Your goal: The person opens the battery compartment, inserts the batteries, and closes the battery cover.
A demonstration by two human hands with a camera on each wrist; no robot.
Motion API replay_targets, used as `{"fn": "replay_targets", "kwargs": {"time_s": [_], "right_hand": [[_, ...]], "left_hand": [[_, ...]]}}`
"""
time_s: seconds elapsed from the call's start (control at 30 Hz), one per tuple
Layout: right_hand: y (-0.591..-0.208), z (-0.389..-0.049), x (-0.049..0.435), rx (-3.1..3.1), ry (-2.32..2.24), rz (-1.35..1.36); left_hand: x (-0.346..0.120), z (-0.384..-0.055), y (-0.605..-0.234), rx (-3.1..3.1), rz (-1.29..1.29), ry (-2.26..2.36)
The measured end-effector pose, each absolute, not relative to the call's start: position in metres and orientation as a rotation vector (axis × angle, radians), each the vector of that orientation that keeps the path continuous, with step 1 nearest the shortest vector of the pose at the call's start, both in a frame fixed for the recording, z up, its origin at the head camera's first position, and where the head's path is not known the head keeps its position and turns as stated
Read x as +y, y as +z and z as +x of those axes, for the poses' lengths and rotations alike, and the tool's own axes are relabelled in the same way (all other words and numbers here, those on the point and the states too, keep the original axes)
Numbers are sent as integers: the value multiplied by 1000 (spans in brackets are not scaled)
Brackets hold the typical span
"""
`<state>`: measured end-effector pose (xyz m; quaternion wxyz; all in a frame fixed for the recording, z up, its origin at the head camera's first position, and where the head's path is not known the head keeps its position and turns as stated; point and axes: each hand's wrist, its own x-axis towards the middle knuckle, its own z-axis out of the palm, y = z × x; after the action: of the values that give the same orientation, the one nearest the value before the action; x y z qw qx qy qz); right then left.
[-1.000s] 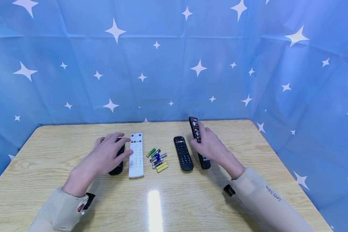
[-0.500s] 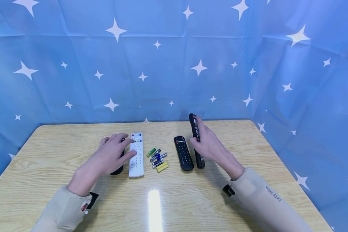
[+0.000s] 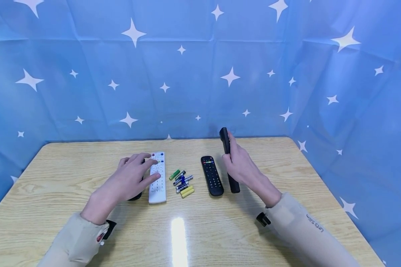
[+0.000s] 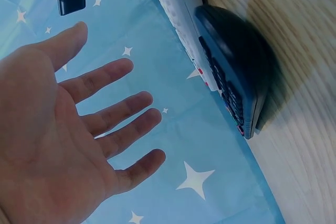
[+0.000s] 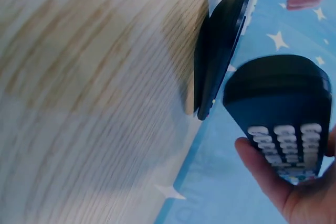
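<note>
My right hand (image 3: 242,163) grips a black remote control (image 3: 234,185) above the table's right part. Its side faces the head camera, and rows of pale buttons show in the right wrist view. My left hand (image 3: 128,181) hovers with fingers spread and nothing in it, as the left wrist view shows. Below it lie a white remote control (image 3: 157,194) and a black remote control (image 4: 236,61), which the hand mostly hides from the head camera. Another black remote control (image 3: 212,176) lies just left of the held one.
Between the remotes lies a small cluster of batteries: a green one (image 3: 174,174), several blue and silver ones (image 3: 183,180) and yellow ones (image 3: 187,191). The wooden table (image 3: 200,237) ends at a blue star-patterned curtain (image 3: 194,74) behind and to the right.
The remote in my right hand has turned, its button face swinging out of the head view, and its far end has risen slightly. My left hand has drifted a little right, over the white remote.
</note>
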<state>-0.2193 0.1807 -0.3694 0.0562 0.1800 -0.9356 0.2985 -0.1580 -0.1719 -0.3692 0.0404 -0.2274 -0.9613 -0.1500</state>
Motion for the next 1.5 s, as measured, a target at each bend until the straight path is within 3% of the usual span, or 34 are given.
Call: {"fn": "replay_targets", "kwargs": {"time_s": [1.5], "right_hand": [[-354, -217, 171, -2726, 1018, 615]], "left_hand": [[-144, -155, -373, -3000, -813, -574]]}}
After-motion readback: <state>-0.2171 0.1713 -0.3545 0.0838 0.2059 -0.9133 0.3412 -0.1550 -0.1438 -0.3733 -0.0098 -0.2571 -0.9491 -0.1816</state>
